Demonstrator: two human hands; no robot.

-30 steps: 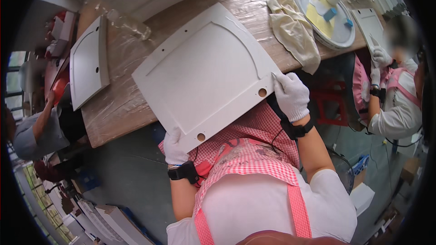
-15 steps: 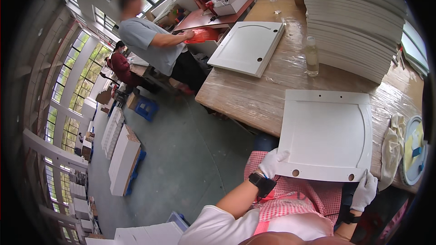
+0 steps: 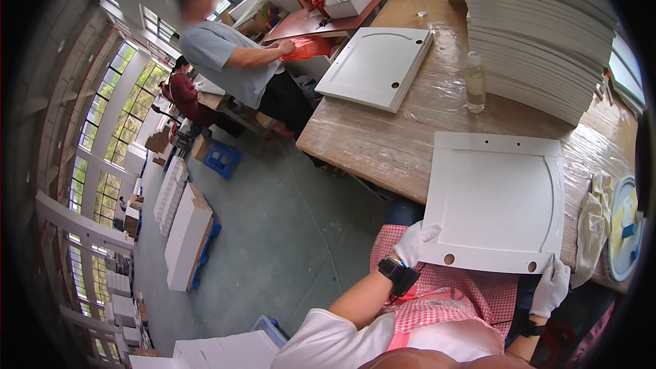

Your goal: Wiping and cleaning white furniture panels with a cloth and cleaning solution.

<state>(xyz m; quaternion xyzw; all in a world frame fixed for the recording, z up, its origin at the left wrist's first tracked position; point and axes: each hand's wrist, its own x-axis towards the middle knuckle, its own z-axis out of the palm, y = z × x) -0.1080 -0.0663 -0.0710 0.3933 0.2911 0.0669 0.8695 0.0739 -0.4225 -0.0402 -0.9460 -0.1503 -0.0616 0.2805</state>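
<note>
A white panel [image 3: 493, 198] with a curved groove, two small holes at its far edge and two larger holes at its near edge lies on the table, its near edge reaching over my lap. My left hand [image 3: 415, 243], in a white glove, grips the near left corner with the thumb on top; its other fingers are partly hidden beneath. At the near right corner my right hand [image 3: 551, 288], gloved too, pinches the edge. Farther off, a short stack of similar white panels [image 3: 374, 65] rests on the table; no hand touches it.
Film covers the wooden table [image 3: 372, 140]. A tall stack of white boards [image 3: 533, 41] rises at the back right, beside a clear bottle [image 3: 475, 85]. Right of my panel are a cream cloth [image 3: 593, 222] and a round lid-like tray [image 3: 623, 249]. A co-worker [image 3: 236, 61] stands far left.
The whole view has shifted slightly. My hands keep the same hold on the panel's near corners, and the panel has not visibly moved on the table.
</note>
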